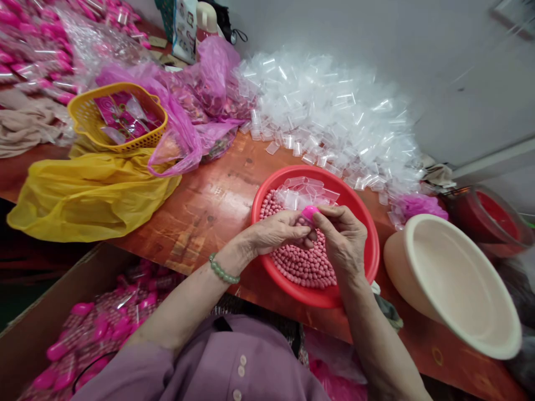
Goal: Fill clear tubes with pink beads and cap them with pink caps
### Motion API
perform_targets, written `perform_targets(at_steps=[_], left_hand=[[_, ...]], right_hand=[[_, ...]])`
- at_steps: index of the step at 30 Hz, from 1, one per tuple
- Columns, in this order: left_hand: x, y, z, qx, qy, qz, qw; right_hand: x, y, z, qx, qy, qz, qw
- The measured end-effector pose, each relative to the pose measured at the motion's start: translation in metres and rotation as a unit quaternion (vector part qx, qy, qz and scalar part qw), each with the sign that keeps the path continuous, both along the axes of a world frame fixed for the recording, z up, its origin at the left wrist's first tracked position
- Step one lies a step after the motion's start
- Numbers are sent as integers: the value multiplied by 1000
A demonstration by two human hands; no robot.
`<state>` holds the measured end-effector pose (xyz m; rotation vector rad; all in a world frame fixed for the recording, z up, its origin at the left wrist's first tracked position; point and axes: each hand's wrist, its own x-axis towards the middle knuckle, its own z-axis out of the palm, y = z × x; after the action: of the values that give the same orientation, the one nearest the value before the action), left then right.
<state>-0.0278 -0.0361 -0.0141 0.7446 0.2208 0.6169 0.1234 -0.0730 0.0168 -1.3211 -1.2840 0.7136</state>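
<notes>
Both hands meet over a red basin point(261, 192). A small bright pink plastic cap point(310, 212) sits between their fingertips. My left hand point(282, 229), with a green bead bracelet point(221, 271) on its wrist, is closed around the cap's near side. My right hand point(345, 236) pinches it from the right with thumb and fingers. Whether a clear piece is joined to the cap is hidden by the fingers. Below the hands lie many round pink beads point(298, 264). Several clear plastic tubes point(307, 192) rest on the beads at the basin's far side.
Behind the basin rises a large heap of clear plastic tubes point(326, 106). A cream basin point(463, 284) stands to the right. At the left are a yellow basket point(119, 146), a yellow bag point(92, 195) and a pink bag point(184, 147). Pink-capped tubes fill a box point(54, 289) below the table.
</notes>
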Motion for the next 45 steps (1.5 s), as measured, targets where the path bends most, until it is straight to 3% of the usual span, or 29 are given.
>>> perform_targets(at_steps=[4, 10, 16, 19, 24, 27, 30, 38, 45], left_hand=[[0, 0, 0, 11, 3, 0, 1000], [4, -1, -1, 46, 57, 20, 997], [4, 0, 0, 60, 58, 17, 996], [3, 0, 1, 19, 41, 21, 999], [3, 3, -3, -16, 46, 9, 999], [4, 4, -6, -20, 31, 0, 999], [5, 3, -6, -17, 28, 12, 999], [2, 0, -7, -19, 8, -7, 1000], [2, 4, -1, -64, 44, 24, 997]], right_hand=[[0, -2, 2, -7, 6, -3, 1000], [13, -1, 2, -7, -39, 64, 997], [24, 0, 1, 22, -180, 100, 978], [25, -2, 3, 90, -315, 112, 938], [21, -3, -3, 166, -490, 121, 847], [16, -3, -10, 185, -554, 94, 806], [12, -3, -13, 200, -582, 74, 785], [8, -2, -12, 256, -558, 76, 786], [6, -1, -12, 217, -534, 96, 812]])
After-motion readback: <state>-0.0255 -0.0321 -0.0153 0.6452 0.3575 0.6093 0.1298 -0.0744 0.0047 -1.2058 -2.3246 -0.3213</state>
